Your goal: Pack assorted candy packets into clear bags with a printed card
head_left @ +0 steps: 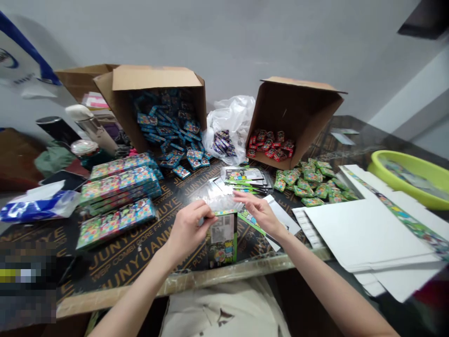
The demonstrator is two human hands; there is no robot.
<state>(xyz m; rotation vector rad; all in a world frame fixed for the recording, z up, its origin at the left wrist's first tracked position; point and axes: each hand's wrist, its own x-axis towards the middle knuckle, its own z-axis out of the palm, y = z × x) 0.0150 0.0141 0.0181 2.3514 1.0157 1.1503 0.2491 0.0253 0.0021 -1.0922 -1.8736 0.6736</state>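
My left hand (192, 223) pinches the top edge of a flat black-and-green printed packet (222, 238), upright near the table's front edge with a pale label panel showing. My right hand (258, 214) is held to the right of it, fingers stretched out and apart, nothing visible in them. Clear plastic sleeves (219, 199) lie just beyond both hands. Behind them is a small pile of black, green and white printed cards (245, 177). Under and beside my right hand are a green-edged printed strip (251, 220) and a white sheet (280, 213).
An open carton (119, 107) holds many small blue packs; another carton (305, 112) holds red ones. Between them sits a clear bag (235, 112) of purple packs. Green packs (312, 178), white card sheets (368, 229) and a lime basin (379, 178) stand right. Stacked colourful boxes (119, 187) lie left.
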